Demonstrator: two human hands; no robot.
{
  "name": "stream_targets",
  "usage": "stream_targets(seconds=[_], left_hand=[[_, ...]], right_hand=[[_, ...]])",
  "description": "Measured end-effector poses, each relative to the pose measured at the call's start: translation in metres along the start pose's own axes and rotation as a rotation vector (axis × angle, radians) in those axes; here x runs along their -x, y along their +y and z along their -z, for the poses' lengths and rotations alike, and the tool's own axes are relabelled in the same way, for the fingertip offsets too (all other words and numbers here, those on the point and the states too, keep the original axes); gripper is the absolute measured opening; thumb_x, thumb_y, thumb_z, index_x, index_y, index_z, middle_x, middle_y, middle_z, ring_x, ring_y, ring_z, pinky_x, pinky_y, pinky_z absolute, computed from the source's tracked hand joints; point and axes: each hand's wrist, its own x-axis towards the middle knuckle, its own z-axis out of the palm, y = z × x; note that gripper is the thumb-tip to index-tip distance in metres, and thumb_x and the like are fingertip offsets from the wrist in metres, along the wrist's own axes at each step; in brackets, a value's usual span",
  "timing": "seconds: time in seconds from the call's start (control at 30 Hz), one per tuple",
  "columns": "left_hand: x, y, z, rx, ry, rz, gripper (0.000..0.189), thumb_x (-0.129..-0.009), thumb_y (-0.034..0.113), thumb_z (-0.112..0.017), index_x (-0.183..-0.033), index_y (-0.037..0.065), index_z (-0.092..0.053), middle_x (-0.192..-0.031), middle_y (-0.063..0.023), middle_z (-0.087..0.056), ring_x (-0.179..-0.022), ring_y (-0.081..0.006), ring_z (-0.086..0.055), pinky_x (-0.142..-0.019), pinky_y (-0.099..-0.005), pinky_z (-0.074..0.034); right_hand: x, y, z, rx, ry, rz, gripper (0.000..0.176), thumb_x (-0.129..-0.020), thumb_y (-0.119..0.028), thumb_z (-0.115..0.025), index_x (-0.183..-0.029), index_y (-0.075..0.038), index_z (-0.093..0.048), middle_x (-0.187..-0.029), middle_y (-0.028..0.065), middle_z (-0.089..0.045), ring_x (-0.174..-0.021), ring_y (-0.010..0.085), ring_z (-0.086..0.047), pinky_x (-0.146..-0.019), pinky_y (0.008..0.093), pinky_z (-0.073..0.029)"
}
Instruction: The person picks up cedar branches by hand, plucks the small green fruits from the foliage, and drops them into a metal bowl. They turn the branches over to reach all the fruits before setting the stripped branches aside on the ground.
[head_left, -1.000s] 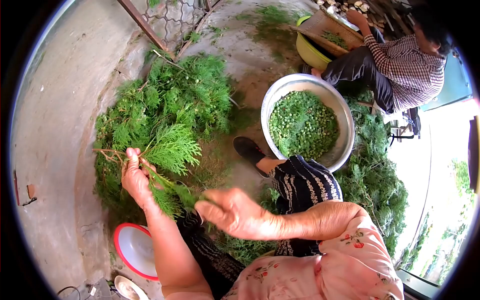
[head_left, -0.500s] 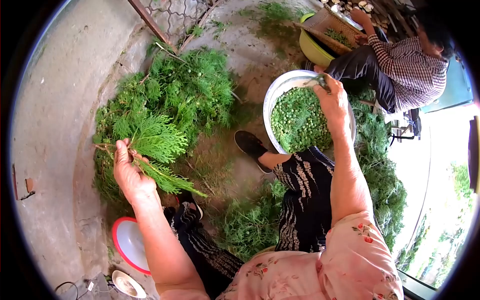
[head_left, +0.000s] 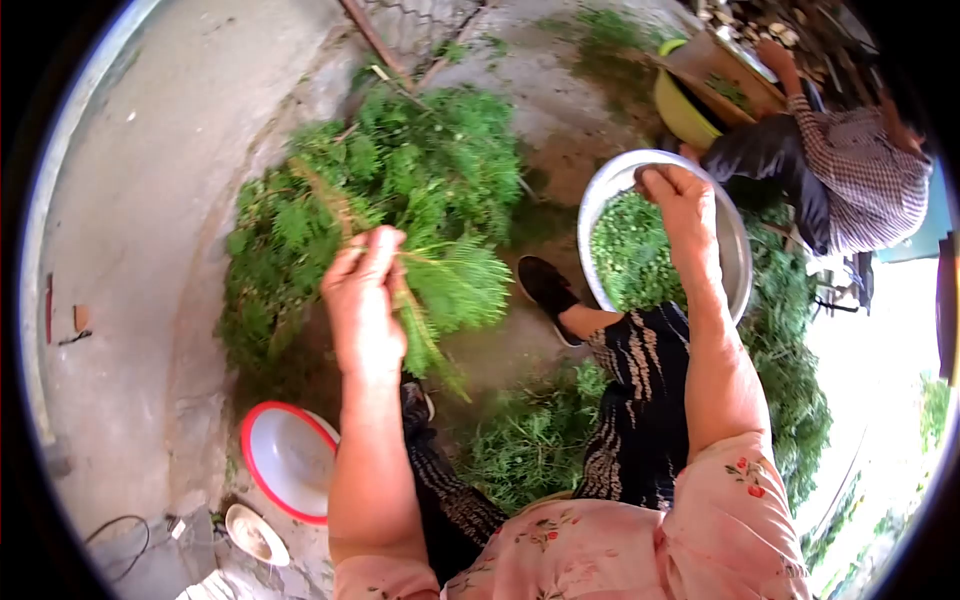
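Observation:
My left hand (head_left: 366, 305) is closed round the stem of a leafy conifer sprig (head_left: 455, 280), whose flat green fronds fan out to the right. Behind it lies a big heap of cut green branches (head_left: 300, 225). Over a pale round basin (head_left: 738, 255), my right hand (head_left: 684, 205) has its fingers curled together near the far rim; anything between the fingertips is hidden. Small round green cones and bits of leaf (head_left: 632, 255) fill much of the basin, partly covered by my right hand and wrist.
A co-worker in a checked shirt (head_left: 870, 180) sits at the upper right, by a yellow-green tub (head_left: 680, 110) and a woven tray (head_left: 715, 75). A red-rimmed white basin (head_left: 290, 460) and a small pale bowl (head_left: 255, 535) stand lower left. More greenery (head_left: 525, 440) lies between my legs.
My left hand has moved with its sprig, rightward relative to the branch heap. The green bit seen at my right fingertips before no longer shows. The whole view has shifted a little.

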Motion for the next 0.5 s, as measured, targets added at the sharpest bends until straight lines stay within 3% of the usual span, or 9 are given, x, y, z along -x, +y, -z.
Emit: stream_targets(seconds=[0.07,0.1,0.17,0.3,0.33,0.37,0.5], left_hand=[[0.005,-0.001,-0.011,-0.003,-0.031,0.022,0.009,-0.081,0.013,-0.064,-0.081,0.005,-0.062,-0.065,0.0042,-0.055,-0.050,-0.0023,-0.043,-0.043,-0.0159,-0.029],[0.008,-0.001,-0.015,-0.013,-0.035,0.035,0.009,-0.081,0.014,-0.065,-0.079,0.005,-0.062,-0.063,0.0046,-0.054,-0.048,-0.0023,-0.042,-0.042,-0.0160,-0.028],[0.012,0.002,-0.016,-0.104,-0.162,0.066,0.011,-0.081,0.014,-0.064,-0.077,0.005,-0.060,-0.059,0.0034,-0.052,-0.047,-0.0020,-0.042,-0.041,-0.0169,-0.028],[0.014,-0.007,-0.017,-0.153,-0.307,0.059,0.019,-0.083,0.020,-0.063,-0.088,0.001,-0.063,-0.064,0.0026,-0.053,-0.052,-0.0034,-0.043,-0.046,-0.0181,-0.032],[0.012,-0.011,-0.016,-0.133,-0.355,0.055,0.020,-0.083,0.020,-0.063,-0.089,0.001,-0.063,-0.064,0.0023,-0.053,-0.052,-0.0042,-0.045,-0.046,-0.0189,-0.033],[0.012,-0.010,-0.015,-0.186,-0.372,0.047,0.020,-0.083,0.020,-0.063,-0.090,0.001,-0.063,-0.067,0.0011,-0.056,-0.052,-0.0053,-0.047,-0.046,-0.0188,-0.036],[0.001,0.003,0.002,-0.550,-0.402,0.067,0.023,-0.083,0.024,-0.063,-0.091,0.003,-0.064,-0.074,-0.0039,-0.064,-0.053,-0.0068,-0.053,-0.046,-0.0187,-0.041]], right_hand=[[0.016,-0.019,-0.029,0.054,-0.114,0.078,0.017,-0.080,-0.014,-0.058,-0.088,0.000,-0.063,-0.073,0.0110,-0.063,-0.069,0.0142,-0.057,-0.068,0.0304,-0.045],[0.026,-0.032,-0.039,0.090,-0.240,0.079,0.017,-0.083,-0.013,-0.058,-0.094,-0.001,-0.065,-0.080,0.0051,-0.065,-0.078,0.0099,-0.057,-0.076,0.0245,-0.043],[0.044,-0.049,-0.060,0.065,-0.446,0.241,0.026,-0.084,-0.018,-0.059,-0.103,-0.001,-0.061,-0.087,0.0099,-0.064,-0.082,0.0117,-0.057,-0.077,0.0262,-0.044],[0.069,-0.065,-0.091,-0.021,-0.621,0.228,0.027,-0.081,-0.012,-0.062,-0.105,0.001,-0.059,-0.090,0.0125,-0.065,-0.081,0.0140,-0.059,-0.075,0.0277,-0.046],[0.072,-0.064,-0.095,-0.002,-0.628,0.176,0.026,-0.079,-0.009,-0.063,-0.103,0.002,-0.060,-0.088,0.0129,-0.065,-0.078,0.0139,-0.059,-0.073,0.0269,-0.047],[0.073,-0.057,-0.100,-0.076,-0.529,0.316,0.022,-0.075,-0.009,-0.065,-0.094,0.002,-0.063,-0.074,0.0176,-0.063,-0.063,0.0220,-0.062,-0.062,0.0301,-0.049],[0.063,-0.053,-0.093,0.033,-0.455,0.344,0.018,-0.077,-0.011,-0.062,-0.093,-0.003,-0.065,-0.078,0.0161,-0.064,-0.069,0.0236,-0.064,-0.066,0.0316,-0.050]])
